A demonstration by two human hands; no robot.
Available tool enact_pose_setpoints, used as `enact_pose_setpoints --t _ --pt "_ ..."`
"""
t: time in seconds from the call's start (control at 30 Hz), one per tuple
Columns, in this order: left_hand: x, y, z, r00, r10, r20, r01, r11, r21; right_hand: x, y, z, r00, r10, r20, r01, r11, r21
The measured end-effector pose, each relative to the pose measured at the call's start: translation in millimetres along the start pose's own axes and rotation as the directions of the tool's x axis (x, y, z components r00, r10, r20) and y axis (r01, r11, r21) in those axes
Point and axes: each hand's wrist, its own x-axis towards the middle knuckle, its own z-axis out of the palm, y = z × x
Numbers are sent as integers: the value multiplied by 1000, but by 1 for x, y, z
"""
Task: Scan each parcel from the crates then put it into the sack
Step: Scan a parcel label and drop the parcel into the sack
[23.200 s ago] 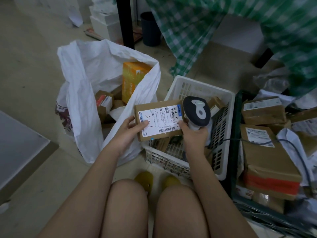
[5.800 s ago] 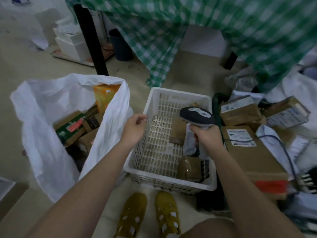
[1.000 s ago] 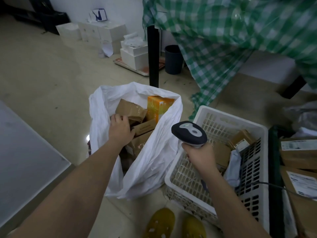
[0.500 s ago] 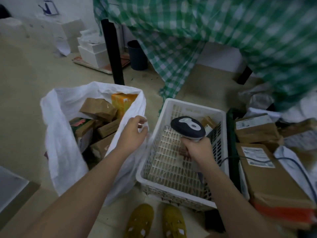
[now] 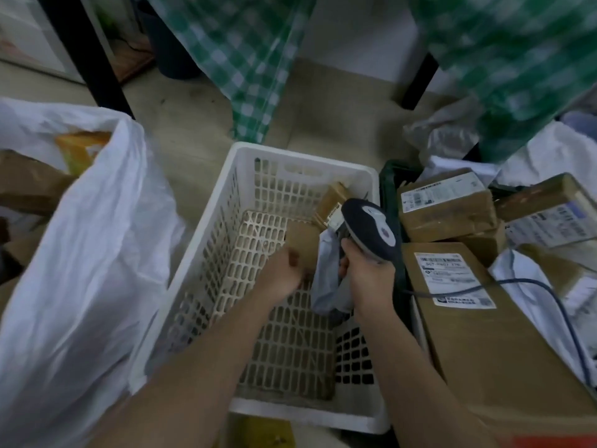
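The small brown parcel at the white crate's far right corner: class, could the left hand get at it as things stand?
Probably yes. The left hand is already inside the white crate, the small brown parcel lies uncovered beyond it, and the scanner sits right of that path.

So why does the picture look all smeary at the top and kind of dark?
Head view: the green checked cloth streaks with motion blur, and the left hand is soft; the scanner in the right hand is sharper. Light is dim and even, with no glare; the white crate edges bow from the wide lens.
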Motion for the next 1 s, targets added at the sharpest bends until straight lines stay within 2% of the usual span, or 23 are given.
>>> enact_pose_setpoints --t 0.07,0.27,0.37,0.43,0.53,0.67,0.87,1.0 --pt "19 -9 23 997 -38 60 38 999 3 10 4 8 999 -31 29 32 999 -34" --pt "55 -34 61 989 -38 145 55 992 -114 30 16 13 999 46 5 -46 999 -13" --pt "64 -44 76 983 -54 174 58 998 -19 37 23 14 996 87 -11 -87 996 20" --pt "65 -47 84 988 -63 144 58 997 42 39 28 16 995 100 -6 -100 995 23" --pt "65 -47 85 995 -99 19 98 994 43 40 34 18 994 103 -33 -101 994 45" --pt "53 -33 51 994 -106 -2 106 993 -43 36 37 22 982 136 -133 -117 983 141" --pt "5 -16 -40 991 -48 -123 27 986 -167 4 21 29 968 215 -130 -180 953 242" --pt "-52 -6 -89 977 -14 -213 -31 978 -208 -51 -4 21 982 181 -56 -168 968 184"
